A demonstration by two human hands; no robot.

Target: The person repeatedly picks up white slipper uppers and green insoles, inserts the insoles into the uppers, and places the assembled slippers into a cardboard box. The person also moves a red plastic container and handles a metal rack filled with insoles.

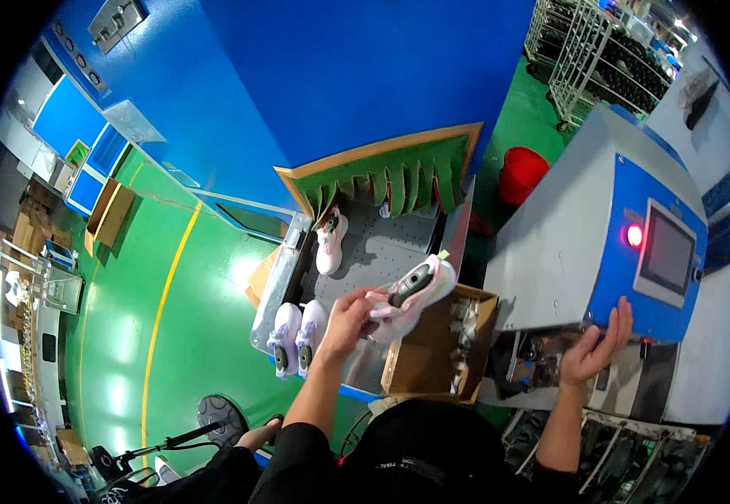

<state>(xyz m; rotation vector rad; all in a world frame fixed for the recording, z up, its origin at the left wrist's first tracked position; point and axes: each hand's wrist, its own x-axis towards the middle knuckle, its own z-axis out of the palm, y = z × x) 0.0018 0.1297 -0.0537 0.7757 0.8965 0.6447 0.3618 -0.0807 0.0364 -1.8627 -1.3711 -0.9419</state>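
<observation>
Worn at head height, the wide fisheye view looks down and forward, fairly near the left hand point(350, 323) just below centre and the right hand point(593, 346) at lower right; a blue housing point(365, 76) spans the upper centre, and black fills every corner.

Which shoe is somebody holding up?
The pinkish-white shoe with the lime-green tab, in the left hand. The other visible shoes aren't held: one stands near the green flaps, and a pair sits side by side.

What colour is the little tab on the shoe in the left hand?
The tab on the shoe is yellow-green, seen best in the head view.
</observation>
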